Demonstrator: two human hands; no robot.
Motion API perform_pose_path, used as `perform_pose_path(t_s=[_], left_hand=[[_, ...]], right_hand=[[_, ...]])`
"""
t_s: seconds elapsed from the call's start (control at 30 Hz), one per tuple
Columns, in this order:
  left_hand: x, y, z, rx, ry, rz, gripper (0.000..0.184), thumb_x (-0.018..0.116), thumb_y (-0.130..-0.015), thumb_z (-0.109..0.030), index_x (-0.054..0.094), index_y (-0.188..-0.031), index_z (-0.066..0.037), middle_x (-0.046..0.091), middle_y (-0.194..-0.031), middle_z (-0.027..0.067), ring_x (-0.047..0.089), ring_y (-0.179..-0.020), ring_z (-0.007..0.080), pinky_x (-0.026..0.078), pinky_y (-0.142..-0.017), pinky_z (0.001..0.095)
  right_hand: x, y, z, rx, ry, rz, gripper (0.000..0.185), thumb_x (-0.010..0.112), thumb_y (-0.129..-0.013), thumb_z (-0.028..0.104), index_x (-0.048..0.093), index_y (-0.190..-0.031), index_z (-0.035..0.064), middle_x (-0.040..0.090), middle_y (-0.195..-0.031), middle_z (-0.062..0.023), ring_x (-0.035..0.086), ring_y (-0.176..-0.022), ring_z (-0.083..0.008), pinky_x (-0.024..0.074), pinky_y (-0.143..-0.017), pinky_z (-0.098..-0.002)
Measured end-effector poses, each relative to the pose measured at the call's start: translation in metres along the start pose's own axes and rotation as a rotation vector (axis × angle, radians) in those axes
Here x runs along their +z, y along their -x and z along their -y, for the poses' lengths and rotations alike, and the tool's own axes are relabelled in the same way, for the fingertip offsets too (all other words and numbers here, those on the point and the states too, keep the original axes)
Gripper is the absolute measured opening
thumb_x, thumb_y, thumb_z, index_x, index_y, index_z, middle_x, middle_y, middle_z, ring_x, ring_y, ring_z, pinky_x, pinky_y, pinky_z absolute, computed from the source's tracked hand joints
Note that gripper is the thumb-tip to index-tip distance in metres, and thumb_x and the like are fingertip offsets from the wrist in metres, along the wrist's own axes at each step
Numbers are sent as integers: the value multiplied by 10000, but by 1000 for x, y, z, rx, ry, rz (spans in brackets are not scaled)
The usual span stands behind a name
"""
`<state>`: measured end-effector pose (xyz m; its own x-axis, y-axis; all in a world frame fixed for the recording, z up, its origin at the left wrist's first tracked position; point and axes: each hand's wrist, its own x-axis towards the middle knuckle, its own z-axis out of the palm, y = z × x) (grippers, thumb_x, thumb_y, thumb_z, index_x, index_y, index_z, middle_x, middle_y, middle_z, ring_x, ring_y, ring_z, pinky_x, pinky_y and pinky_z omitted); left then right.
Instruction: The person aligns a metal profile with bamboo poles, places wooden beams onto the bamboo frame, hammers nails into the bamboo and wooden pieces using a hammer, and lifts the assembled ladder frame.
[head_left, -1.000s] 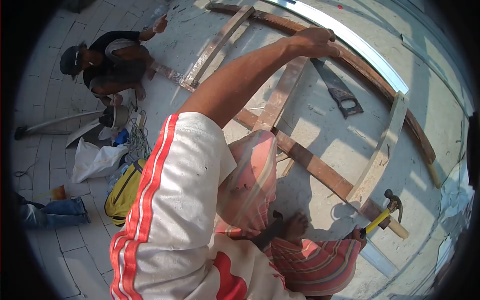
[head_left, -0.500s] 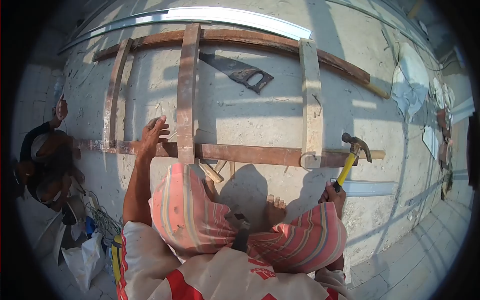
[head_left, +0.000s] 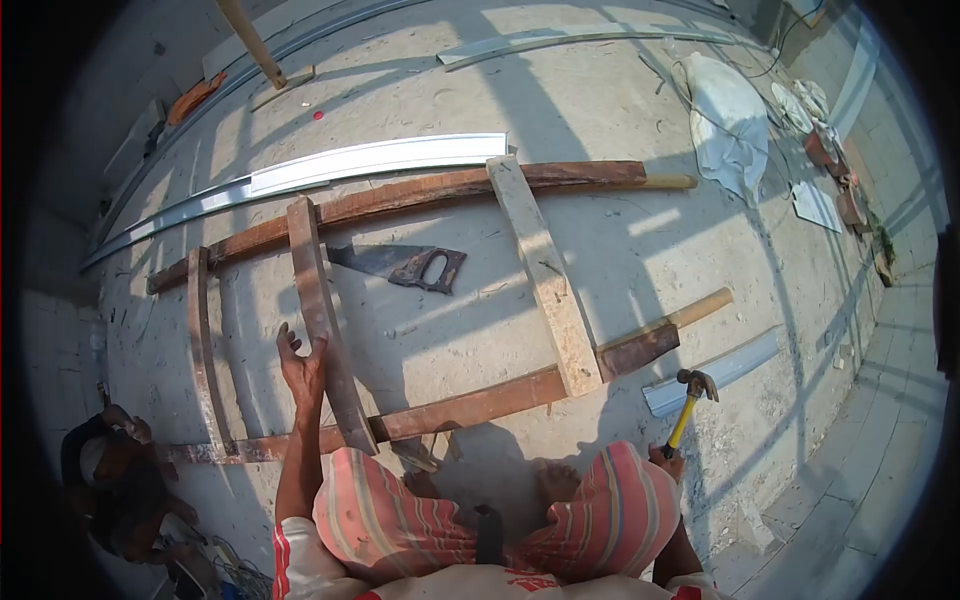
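Note:
My right hand point(head_left: 667, 461) grips a claw hammer point(head_left: 682, 424) by the lower end of its yellow handle, head up, beside my right knee. My left hand point(head_left: 302, 374) reaches forward with fingers apart, at the left edge of the middle wooden crosspiece point(head_left: 338, 370); whether it touches the wood I cannot tell. That crosspiece lies over a near beam point(head_left: 475, 405) and a far beam point(head_left: 400, 202). A narrow crosspiece point(head_left: 204, 350) is on the left. On the right, a paler crosspiece point(head_left: 547, 275) has nails sticking out. Between the beams lies a handsaw point(head_left: 415, 267).
At the left another person point(head_left: 125, 480) crouches by the frame's end. Beyond the far beam lies a shiny metal strip point(head_left: 380, 163); a shorter strip point(head_left: 715, 370) is near the hammer. A white sack point(head_left: 728, 125) rests at the far right.
The view has tilted up and turned, so the frame appears lower. My left hand has moved from above the near beam forward to the middle crosspiece. My right hand still holds the hammer.

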<state>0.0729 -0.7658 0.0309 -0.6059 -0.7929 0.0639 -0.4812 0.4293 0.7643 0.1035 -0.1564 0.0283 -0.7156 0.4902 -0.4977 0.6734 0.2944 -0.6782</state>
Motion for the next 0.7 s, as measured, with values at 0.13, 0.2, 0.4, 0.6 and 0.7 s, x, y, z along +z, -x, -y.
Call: perform_pose_path(t_s=[0.13, 0.2, 0.4, 0.6, 0.7], left_hand=[[40, -37, -81, 208, -25, 471, 666, 690, -830, -429, 515, -1277, 33, 621, -1082, 240, 611, -961, 311, 484, -850, 382], [74, -36, -139, 224, 63, 902, 657, 592, -885, -526, 584, -1176, 62, 635, -1049, 227, 627, -950, 278, 512, -825, 375], [232, 16, -178, -166, 293, 1334, 809, 564, -839, -658, 544, -1152, 88, 640, -990, 163, 658, -891, 245, 570, -729, 386], [306, 82, -186, -669, 935, 869, 540, 759, -784, -305, 545, -1119, 61, 638, -936, 135, 663, -769, 245, 571, -688, 419], [301, 87, -206, -828, 953, 714, 512, 759, -779, -288, 546, -1080, 66, 632, -931, 150, 662, -776, 261, 569, -679, 439]], right_hand=[[18, -50, -72, 29, -3, -16, 205, 686, -789, 186, 590, -744, 11, 542, -580, -46, 522, -503, -140, 418, -486, -300], [30, -44, -33, 65, 35, -28, 213, 683, -798, 196, 592, -779, 4, 552, -605, -52, 527, -527, -145, 424, -508, -301], [17, -12, 12, 170, 31, -21, 258, 672, -825, 224, 600, -884, -16, 583, -681, -68, 542, -600, -159, 442, -576, -304], [-13, 36, 26, 266, -6, -90, 325, 661, -852, 253, 607, -988, -37, 614, -757, -84, 557, -673, -174, 460, -643, -307], [-39, 69, 35, 293, -18, -112, 363, 656, -866, 267, 611, -1041, -47, 629, -796, -92, 564, -709, -181, 469, -677, -308]])
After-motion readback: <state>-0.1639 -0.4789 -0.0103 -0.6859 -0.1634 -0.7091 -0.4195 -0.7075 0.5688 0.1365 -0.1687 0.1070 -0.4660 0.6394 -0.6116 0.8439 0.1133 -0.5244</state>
